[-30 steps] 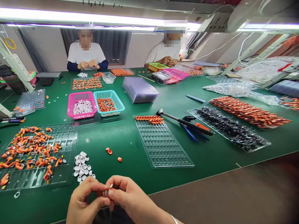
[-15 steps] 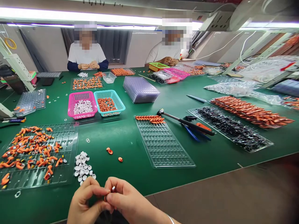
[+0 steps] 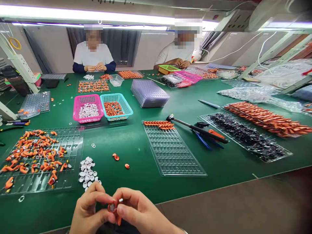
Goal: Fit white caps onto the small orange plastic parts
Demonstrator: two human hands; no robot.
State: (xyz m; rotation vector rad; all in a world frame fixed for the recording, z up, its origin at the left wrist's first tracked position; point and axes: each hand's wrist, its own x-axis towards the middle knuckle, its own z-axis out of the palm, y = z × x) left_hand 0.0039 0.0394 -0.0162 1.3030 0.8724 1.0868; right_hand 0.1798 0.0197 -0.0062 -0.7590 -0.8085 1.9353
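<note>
At the table's near edge my left hand (image 3: 94, 208) pinches a small round orange shell (image 3: 111, 207) between thumb and fingers. A grey disc-like inside of the shell faces up. My right hand (image 3: 140, 208) is closed close beside it, thumb and forefinger pressed at the shell's right side. A small silvery tip (image 3: 121, 200) shows by the right forefinger, and an orange stem (image 3: 119, 221) pokes out beneath the thumb. Whether the stem joins the shell is hidden by the fingers. White round caps (image 3: 87, 172) lie in a loose group just beyond my left hand.
A clear tray (image 3: 73, 182) at left bears orange curved parts. Ahead stand a pink basket (image 3: 75, 109), a turquoise basket (image 3: 130, 112) and stacked clear trays (image 3: 149, 94). Right of centre lie a slotted tray (image 3: 175, 156), a hammer (image 3: 190, 126) and pliers (image 3: 203, 141). Two people sit opposite.
My hands have turned and parted slightly, so the shell's grey inside and the orange stem now show. The whole view has shifted a little, with the table items appearing farther right.
</note>
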